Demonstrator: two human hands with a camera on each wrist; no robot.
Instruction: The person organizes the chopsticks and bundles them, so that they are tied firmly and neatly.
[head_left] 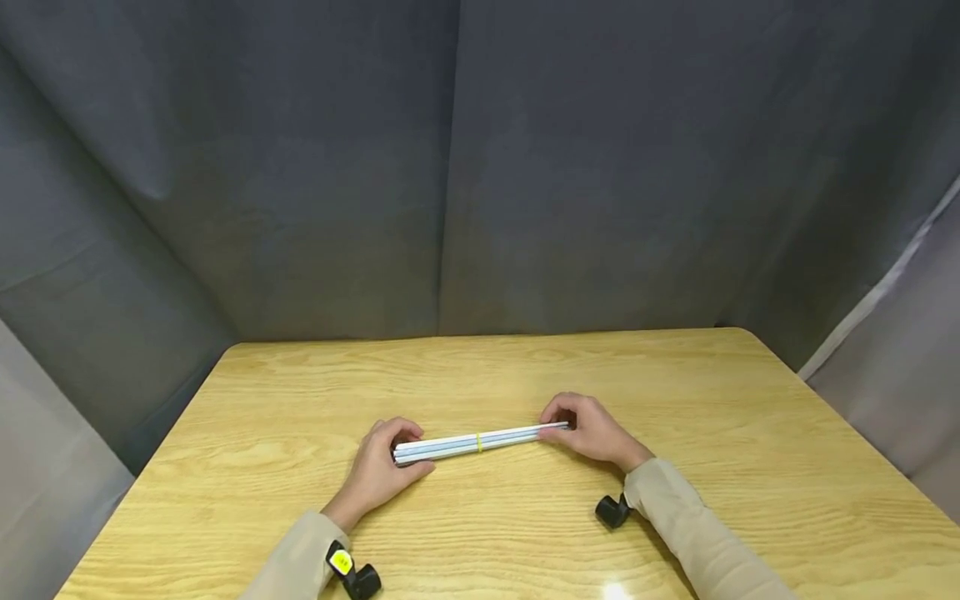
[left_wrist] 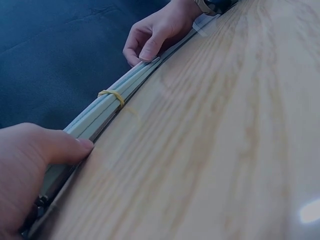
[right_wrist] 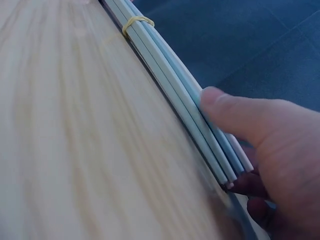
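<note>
A bundle of chopsticks point(head_left: 442, 448), white and pale blue, lies crosswise between the two hands in the head view. Around its middle runs a yellow rubber band point(head_left: 479, 442). My left hand point(head_left: 378, 471) holds the thicker left end, thumb on the near side and fingers on the far side. At the narrower right end, my right hand point(head_left: 592, 429) pinches the sticks between thumb and fingers. In the right wrist view the thumb point(right_wrist: 235, 112) presses on the chopsticks point(right_wrist: 175, 85), and their tips show beside the fingers. Whether the bundle touches the table I cannot tell.
The wooden table point(head_left: 480, 533) extends around both hands. Dark grey curtains point(head_left: 337, 167) hang behind its far edge. A small black camera mount point(head_left: 360, 579) sits on the left sleeve, and another black mount point(head_left: 612, 511) on the right.
</note>
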